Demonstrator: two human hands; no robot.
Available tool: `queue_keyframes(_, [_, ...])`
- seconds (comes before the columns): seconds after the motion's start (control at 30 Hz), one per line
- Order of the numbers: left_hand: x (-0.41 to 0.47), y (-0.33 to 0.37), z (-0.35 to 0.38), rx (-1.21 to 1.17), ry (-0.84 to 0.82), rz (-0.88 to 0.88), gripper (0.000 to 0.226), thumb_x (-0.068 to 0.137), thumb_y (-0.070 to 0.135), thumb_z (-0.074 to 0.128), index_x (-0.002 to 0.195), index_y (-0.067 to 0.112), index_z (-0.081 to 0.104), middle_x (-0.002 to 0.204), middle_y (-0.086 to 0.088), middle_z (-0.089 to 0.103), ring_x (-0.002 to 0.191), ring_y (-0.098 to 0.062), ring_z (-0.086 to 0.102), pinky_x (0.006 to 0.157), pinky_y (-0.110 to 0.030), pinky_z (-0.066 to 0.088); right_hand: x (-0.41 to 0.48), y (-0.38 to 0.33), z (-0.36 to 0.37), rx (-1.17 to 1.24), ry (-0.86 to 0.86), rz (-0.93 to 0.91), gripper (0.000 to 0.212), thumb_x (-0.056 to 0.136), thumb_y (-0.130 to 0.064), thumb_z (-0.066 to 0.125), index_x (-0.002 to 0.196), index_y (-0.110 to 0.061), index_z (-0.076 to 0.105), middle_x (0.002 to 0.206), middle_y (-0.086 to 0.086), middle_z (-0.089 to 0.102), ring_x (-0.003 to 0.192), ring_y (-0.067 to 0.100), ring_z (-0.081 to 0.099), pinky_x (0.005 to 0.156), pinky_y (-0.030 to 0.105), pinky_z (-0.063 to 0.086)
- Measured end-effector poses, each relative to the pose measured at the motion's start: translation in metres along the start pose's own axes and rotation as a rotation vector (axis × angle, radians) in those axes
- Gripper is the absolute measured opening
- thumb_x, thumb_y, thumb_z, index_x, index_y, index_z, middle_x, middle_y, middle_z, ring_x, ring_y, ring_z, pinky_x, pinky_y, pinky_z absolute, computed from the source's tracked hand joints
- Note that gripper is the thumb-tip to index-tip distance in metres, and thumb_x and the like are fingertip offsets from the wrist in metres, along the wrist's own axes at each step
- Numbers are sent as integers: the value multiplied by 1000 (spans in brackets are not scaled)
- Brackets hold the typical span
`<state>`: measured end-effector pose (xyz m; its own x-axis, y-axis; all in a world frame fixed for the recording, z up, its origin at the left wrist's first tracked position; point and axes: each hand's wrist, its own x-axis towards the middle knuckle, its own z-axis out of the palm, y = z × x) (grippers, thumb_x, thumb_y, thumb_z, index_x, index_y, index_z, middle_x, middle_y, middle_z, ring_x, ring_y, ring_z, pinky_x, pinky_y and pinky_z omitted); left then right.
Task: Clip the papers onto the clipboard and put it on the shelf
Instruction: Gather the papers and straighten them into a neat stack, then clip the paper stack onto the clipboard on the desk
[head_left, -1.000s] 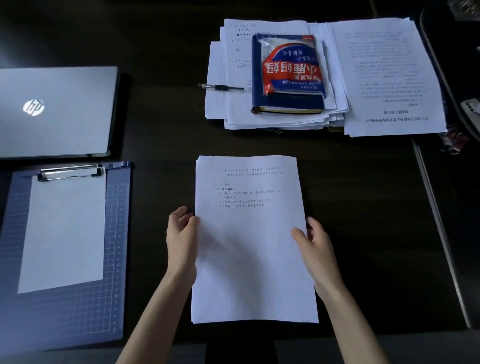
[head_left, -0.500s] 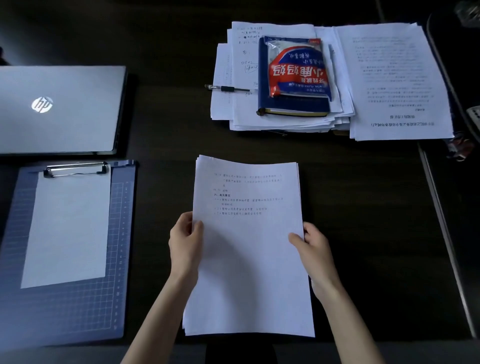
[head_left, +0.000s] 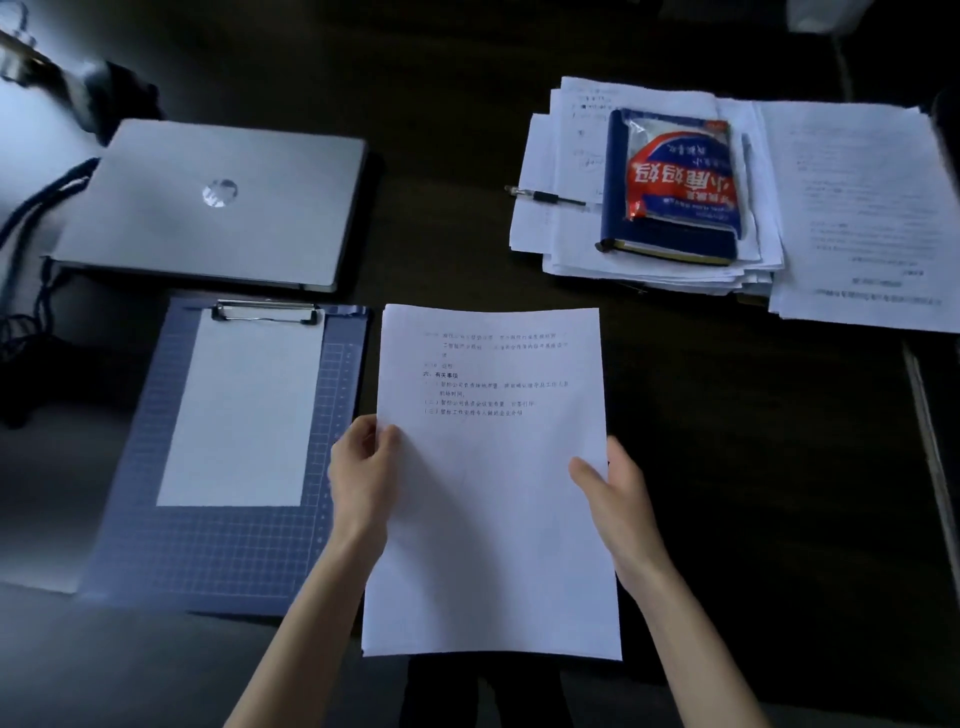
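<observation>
A stack of white printed papers is held above the dark desk, its top sheet carrying a few lines of text. My left hand grips the left edge and my right hand grips the right edge. Just to the left lies a blue clipboard with a grid pattern. Its metal clip at the far end is shut on a single blank white sheet. No shelf is in view.
A closed silver laptop lies beyond the clipboard, with dark cables at the far left. At the back right a pile of loose papers carries a blue book, a red snack packet and a pen.
The papers have been lifted off the desk and squared in both hands. The view has shifted right, so the clipboard and laptop now sit closer to the centre.
</observation>
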<state>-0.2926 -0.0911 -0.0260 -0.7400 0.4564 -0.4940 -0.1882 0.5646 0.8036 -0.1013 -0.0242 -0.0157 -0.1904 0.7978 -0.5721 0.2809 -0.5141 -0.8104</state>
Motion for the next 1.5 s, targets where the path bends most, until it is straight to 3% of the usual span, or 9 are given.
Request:
queue_keyframes(0.23, [36, 4, -84, -32, 64, -24, 17, 82, 12, 46, 78, 9, 63, 70, -8, 58, 64, -22, 47, 60, -35, 39, -10, -15, 93, -12, -61, -11, 33, 86, -3, 47, 102, -28, 61, 109, -3, 69, 100, 15, 66, 92, 45, 52])
queue_keyframes(0.63, [133, -21, -214, 33, -77, -70, 28, 86, 13, 48, 59, 11, 49, 59, -5, 42, 58, -20, 37, 54, -33, 31, -30, 6, 256, -34, 74, 119, 30, 84, -4, 47, 103, -22, 62, 106, -2, 70, 98, 17, 65, 92, 44, 51])
queue_keyframes(0.87, [154, -29, -216, 67, -96, -50, 19, 82, 10, 44, 63, 8, 42, 57, -4, 30, 58, -19, 25, 53, -31, 21, -17, -7, 267, -271, 199, 56, 18, 85, -7, 51, 100, -12, 59, 96, 0, 67, 80, 18, 63, 62, 27, 48])
queue_keyframes(1.0, [158, -34, -216, 36, -115, -66, 21, 80, 11, 44, 59, 11, 39, 57, -3, 30, 60, -22, 26, 53, -32, 22, 11, -25, 260, -596, 353, -150, 41, 85, -15, 59, 125, -18, 51, 119, 1, 51, 111, 16, 48, 89, 28, 41])
queue_keyframes(1.1, [159, -38, -217, 34, -116, -55, 22, 79, 11, 45, 59, 5, 37, 58, -5, 29, 61, -22, 25, 54, -34, 22, 45, -47, 268, -691, 293, -419, 36, 85, -12, 59, 121, -14, 57, 121, 5, 54, 115, 22, 45, 98, 33, 38])
queue_keyframes(1.17, [160, -41, -216, 36, -112, -57, 22, 79, 13, 46, 66, -4, 41, 62, -9, 32, 64, -24, 27, 58, -37, 24, 69, -59, 280, -749, 183, -563, 33, 85, -10, 58, 118, -12, 60, 118, 6, 58, 112, 23, 47, 99, 34, 37])
queue_keyframes(1.27, [162, -44, -216, 27, -108, -66, 23, 78, 15, 46, 70, -7, 44, 64, -10, 35, 65, -24, 29, 57, -36, 25, 95, -69, 298, -904, 57, -714, 34, 85, -14, 58, 118, -12, 61, 114, 5, 62, 109, 23, 50, 92, 23, 28])
queue_keyframes(1.4, [162, -43, -215, 31, -95, -70, 21, 81, 12, 46, 66, -4, 45, 61, -6, 34, 64, -23, 28, 56, -33, 24, 112, -64, 309, -1083, 38, -801, 37, 85, -22, 58, 120, -11, 59, 115, 6, 63, 110, 27, 52, 94, 35, 34])
queue_keyframes(1.5, [162, -42, -216, 36, -91, -76, 21, 81, 12, 46, 65, -2, 44, 62, -7, 34, 65, -23, 27, 57, -33, 23, 117, -61, 312, -1111, 96, -860, 30, 80, -23, 62, 107, -10, 66, 100, 7, 68, 96, 29, 60, 84, 33, 35])
